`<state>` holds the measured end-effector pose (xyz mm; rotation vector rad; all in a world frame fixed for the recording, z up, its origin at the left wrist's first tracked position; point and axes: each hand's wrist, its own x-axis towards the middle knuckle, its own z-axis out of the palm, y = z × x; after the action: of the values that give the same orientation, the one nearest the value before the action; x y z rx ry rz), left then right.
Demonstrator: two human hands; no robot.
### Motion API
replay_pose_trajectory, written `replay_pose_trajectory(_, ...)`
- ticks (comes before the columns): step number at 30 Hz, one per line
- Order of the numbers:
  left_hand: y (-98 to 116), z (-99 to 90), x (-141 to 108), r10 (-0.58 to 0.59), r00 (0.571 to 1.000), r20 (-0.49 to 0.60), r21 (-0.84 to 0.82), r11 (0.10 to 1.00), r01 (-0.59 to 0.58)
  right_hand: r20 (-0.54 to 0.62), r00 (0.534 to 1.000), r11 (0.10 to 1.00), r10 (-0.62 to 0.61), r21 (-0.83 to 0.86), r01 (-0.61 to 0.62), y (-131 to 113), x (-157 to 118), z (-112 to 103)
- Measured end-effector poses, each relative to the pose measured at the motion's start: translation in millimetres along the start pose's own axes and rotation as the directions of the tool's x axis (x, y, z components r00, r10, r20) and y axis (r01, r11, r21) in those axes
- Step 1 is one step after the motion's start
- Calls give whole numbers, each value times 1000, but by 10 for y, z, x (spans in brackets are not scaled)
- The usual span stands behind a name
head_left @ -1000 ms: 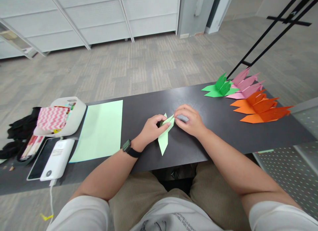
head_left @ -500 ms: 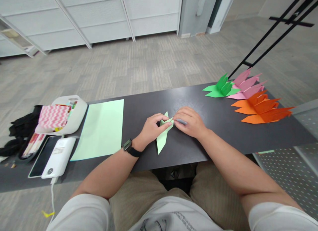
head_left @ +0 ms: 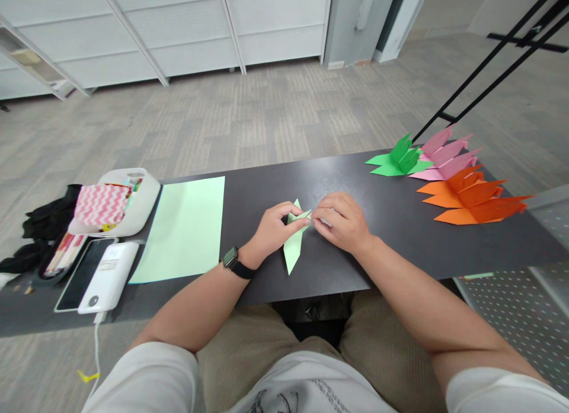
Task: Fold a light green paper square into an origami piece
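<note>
A small pale green folded paper [head_left: 292, 250] with pointed ends is above the dark table [head_left: 267, 285], near its front edge. My left hand [head_left: 274, 228] pinches it between thumb and fingers, from the left. My right hand [head_left: 341, 222] is closed at the paper's right tip, its fingertips meeting that tip; the fingers hide just how they grip it. To the left lies a stack of pale green sheets [head_left: 182, 229]. Folded paper cranes stand at the right: green [head_left: 400, 158], pink [head_left: 444, 155] and orange [head_left: 473, 197].
On the left are a white basket [head_left: 144, 205] with a pink patterned packet, a phone [head_left: 84, 277], a white power bank [head_left: 109, 277] with a cable, and black cloth [head_left: 53, 214]. A black metal stand [head_left: 484, 69] rises behind the table's right end.
The grey object seen at my right fingers earlier no longer shows. My right fingers have curled and shifted slightly at the tip of the paper. The whole view has moved a little.
</note>
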<state>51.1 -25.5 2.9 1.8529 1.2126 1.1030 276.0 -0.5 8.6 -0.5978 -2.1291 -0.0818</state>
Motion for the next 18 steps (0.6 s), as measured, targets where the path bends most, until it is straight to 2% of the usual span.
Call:
replay_pose_trajectory(6,4,-3,4,12,1000,23,-51,999,-11,-16,1000,1000,13,2,-13,-35,23,19)
replay_pose_trajectory(11,-30,1,2,12,999,-52,-34,999,-13,-25,999,999,49,22,-48,-23,23,22)
replay_pose_trajectory(18,-41,17,0,44,998,-55,-64,997,-47,2,998,997,65,33,-65,-23,10,19)
